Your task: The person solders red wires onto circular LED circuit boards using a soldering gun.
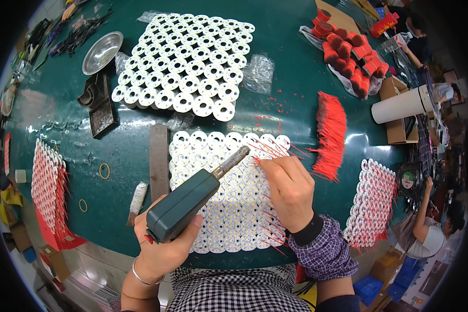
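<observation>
My left hand (pixel 164 249) is wrapped around a dark green soldering gun (pixel 184 205). Its greyish tip points up and right over a panel of round white LED boards (pixel 229 208) in front of me. At the panel's right side my right hand (pixel 290 192) is closed in a pinch, with a bit of red wire (pixel 257 161) showing at the fingertips close to the gun's tip. Short red wires (pixel 270 148) lie across the panel's upper right boards, and more stick out along its right edge. Whether the tip touches a board, I cannot tell.
Behind lies a larger stack of white ring boards (pixel 187 62). A red wire pile (pixel 329 135) and red wire bundles (pixel 351 57) lie right. Wired panels stand far left (pixel 49 187) and right (pixel 369 203). A metal bar (pixel 159 161) borders my panel; a steel bowl (pixel 103 52) sits behind.
</observation>
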`<control>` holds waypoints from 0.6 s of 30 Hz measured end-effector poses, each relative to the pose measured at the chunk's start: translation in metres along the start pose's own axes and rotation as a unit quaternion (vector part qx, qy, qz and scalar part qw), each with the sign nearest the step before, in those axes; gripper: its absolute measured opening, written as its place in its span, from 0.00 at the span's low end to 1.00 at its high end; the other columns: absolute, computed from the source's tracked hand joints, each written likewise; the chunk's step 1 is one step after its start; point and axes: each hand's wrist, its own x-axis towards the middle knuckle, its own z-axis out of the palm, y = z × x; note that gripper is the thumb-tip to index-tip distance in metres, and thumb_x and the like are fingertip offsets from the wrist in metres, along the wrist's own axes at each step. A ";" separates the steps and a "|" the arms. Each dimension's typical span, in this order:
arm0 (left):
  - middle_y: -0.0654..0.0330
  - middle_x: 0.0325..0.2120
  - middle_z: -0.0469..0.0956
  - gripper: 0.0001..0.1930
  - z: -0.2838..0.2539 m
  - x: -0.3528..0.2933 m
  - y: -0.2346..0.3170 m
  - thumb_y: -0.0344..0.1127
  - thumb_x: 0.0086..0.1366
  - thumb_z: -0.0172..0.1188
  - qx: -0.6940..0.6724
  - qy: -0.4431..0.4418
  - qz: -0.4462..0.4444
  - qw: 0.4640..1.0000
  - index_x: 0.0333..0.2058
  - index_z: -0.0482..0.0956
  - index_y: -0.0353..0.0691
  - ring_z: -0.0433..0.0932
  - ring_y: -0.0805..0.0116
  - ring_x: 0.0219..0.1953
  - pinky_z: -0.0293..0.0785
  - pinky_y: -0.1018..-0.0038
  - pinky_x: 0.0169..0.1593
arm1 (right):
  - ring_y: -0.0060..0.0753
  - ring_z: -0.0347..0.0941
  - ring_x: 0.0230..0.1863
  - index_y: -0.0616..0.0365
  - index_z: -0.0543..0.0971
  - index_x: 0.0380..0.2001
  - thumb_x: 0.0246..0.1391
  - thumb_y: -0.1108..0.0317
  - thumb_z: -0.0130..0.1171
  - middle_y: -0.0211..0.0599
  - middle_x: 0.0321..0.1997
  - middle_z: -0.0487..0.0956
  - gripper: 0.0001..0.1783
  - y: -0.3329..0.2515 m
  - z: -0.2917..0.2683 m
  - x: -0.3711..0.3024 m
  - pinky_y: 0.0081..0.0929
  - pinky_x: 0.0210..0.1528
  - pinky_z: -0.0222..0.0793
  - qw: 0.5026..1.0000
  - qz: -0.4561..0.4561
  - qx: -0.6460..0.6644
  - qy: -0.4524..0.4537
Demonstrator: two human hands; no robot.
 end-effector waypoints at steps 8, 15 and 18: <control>0.60 0.28 0.79 0.09 0.004 0.002 -0.003 0.22 0.54 0.69 0.001 -0.025 -0.016 1.000 0.35 0.82 0.30 0.75 0.77 0.26 0.70 0.79 0.30 | 0.37 0.75 0.32 0.62 0.81 0.37 0.42 0.80 0.63 0.36 0.31 0.75 0.14 0.002 0.001 -0.001 0.33 0.34 0.73 1.000 0.000 -0.002 -0.005; 0.60 0.27 0.78 0.09 0.005 0.003 -0.006 0.23 0.54 0.69 0.022 -0.026 0.009 0.999 0.34 0.82 0.30 0.74 0.76 0.24 0.70 0.78 0.28 | 0.35 0.75 0.32 0.62 0.82 0.37 0.42 0.80 0.63 0.35 0.31 0.75 0.15 0.001 0.002 0.000 0.32 0.34 0.73 1.000 0.000 -0.002 -0.005; 0.60 0.26 0.78 0.09 0.004 0.003 -0.006 0.23 0.54 0.69 0.035 -0.036 0.011 0.999 0.34 0.82 0.30 0.74 0.77 0.24 0.69 0.77 0.27 | 0.35 0.75 0.32 0.62 0.82 0.37 0.42 0.80 0.63 0.35 0.31 0.75 0.15 0.002 0.002 0.000 0.31 0.33 0.73 1.000 0.000 -0.004 -0.004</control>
